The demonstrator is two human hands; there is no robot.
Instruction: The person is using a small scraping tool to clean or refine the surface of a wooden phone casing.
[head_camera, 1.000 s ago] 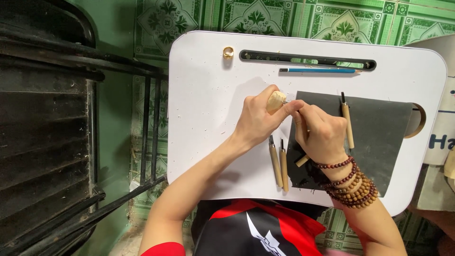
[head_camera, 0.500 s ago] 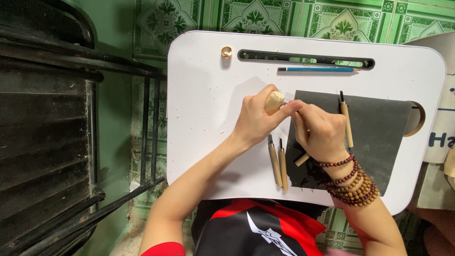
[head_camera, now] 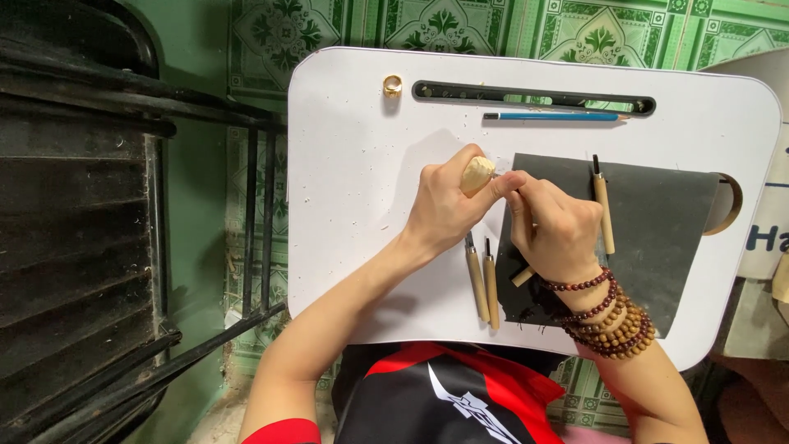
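Note:
My left hand [head_camera: 448, 210] grips a small pale wooden piece [head_camera: 477, 173] above a white lap table [head_camera: 353, 181]. My right hand [head_camera: 555, 226], with bead bracelets on the wrist, holds a wooden-handled carving tool [head_camera: 523, 275] whose tip, hidden by the fingers, points at the wooden piece. Two more carving tools [head_camera: 482, 279] lie side by side just below my left hand. Another one [head_camera: 603, 205] rests on the dark grey mat [head_camera: 666, 230] to the right of my right hand.
A blue pencil [head_camera: 552, 117] lies below the table's long slot [head_camera: 534, 96]. A gold ring [head_camera: 393, 85] sits near the far left corner. Small wood chips dot the table top. A black metal frame [head_camera: 99, 205] stands at the left. Green patterned floor tiles surround the table.
Both hands stay in nearly the same place; the wooden piece has turned slightly in my left hand.

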